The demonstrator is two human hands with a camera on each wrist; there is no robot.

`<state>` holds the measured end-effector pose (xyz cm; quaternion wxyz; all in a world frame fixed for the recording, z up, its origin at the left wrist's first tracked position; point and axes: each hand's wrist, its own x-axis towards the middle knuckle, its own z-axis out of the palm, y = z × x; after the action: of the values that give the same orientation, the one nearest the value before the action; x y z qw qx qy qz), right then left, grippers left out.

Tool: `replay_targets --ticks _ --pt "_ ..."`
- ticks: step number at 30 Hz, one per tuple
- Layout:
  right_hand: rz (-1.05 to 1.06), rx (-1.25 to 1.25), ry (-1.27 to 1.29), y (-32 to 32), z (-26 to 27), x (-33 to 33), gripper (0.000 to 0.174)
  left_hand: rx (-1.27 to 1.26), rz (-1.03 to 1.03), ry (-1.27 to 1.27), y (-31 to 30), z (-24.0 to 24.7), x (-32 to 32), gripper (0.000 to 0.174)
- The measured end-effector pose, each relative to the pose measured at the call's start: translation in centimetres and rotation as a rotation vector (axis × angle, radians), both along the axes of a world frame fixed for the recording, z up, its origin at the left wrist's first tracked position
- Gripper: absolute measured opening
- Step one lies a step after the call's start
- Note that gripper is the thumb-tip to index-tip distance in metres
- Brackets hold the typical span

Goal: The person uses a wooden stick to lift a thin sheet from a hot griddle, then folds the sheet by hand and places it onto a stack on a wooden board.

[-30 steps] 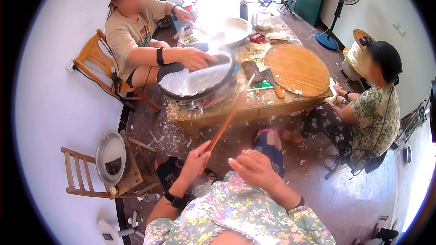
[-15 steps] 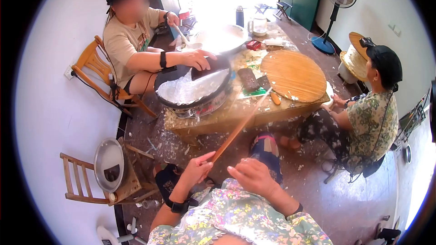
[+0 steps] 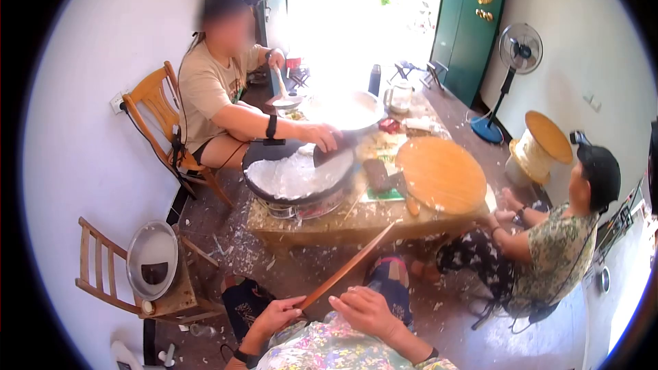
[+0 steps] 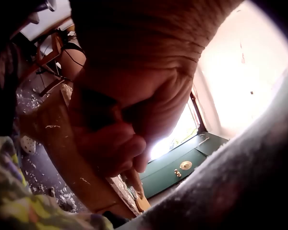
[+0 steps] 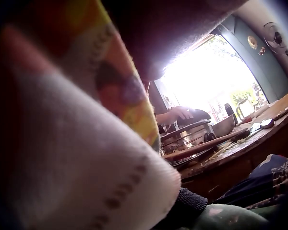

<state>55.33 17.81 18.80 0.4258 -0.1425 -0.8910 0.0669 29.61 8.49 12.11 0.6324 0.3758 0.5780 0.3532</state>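
Observation:
My left hand [image 3: 279, 315] grips the lower end of a long, thin wooden stick [image 3: 349, 264] over my lap. The stick slants up and right, its pale tip in front of the table's near edge. In the left wrist view my left hand [image 4: 120, 139] is dark, with fingers curled. Beside the stick, my right hand [image 3: 367, 310] hangs with loosely bent fingers and nothing in it. Across from me, a person's hand [image 3: 322, 136] holds a dark scraper [image 3: 336, 149] over white batter on a round black griddle [image 3: 252, 181]. That person's other hand grips a ladle [image 3: 284, 99].
The low table [image 3: 329, 236] bears a round wooden board [image 3: 442, 175], a dark block [image 3: 375, 175], a knife handle [image 3: 412, 205] and a large basin [image 3: 375, 106]. Another person [image 3: 558, 233] sits at right. A metal basin [image 3: 152, 250] stands on a chair at left.
The head view has tilted up, so the table appears lower. The stick has dipped slightly, still in my left hand. The other person's scraper has shifted right across the griddle.

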Motion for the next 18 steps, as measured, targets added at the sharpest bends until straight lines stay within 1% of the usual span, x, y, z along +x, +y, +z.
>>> replay_targets --ticks 2,8,14,18 --pt "-0.001 -0.004 -0.016 0.2 -0.1 -0.2 0.038 -0.011 0.035 -0.048 -0.1 0.4 0.6 0.047" --pt "-0.010 0.003 -0.048 0.0 0.2 -0.4 0.039 -0.013 -0.036 0.012 -0.2 -0.2 0.1 0.047" --pt "-0.035 -0.012 -0.057 0.0 0.3 -0.9 0.038 0.011 0.019 -0.016 -0.6 0.6 0.3 0.046" --pt "-0.070 -0.030 -0.071 -0.4 0.7 -1.2 0.039 0.032 0.047 -0.047 -0.9 -0.8 -0.2 0.046"
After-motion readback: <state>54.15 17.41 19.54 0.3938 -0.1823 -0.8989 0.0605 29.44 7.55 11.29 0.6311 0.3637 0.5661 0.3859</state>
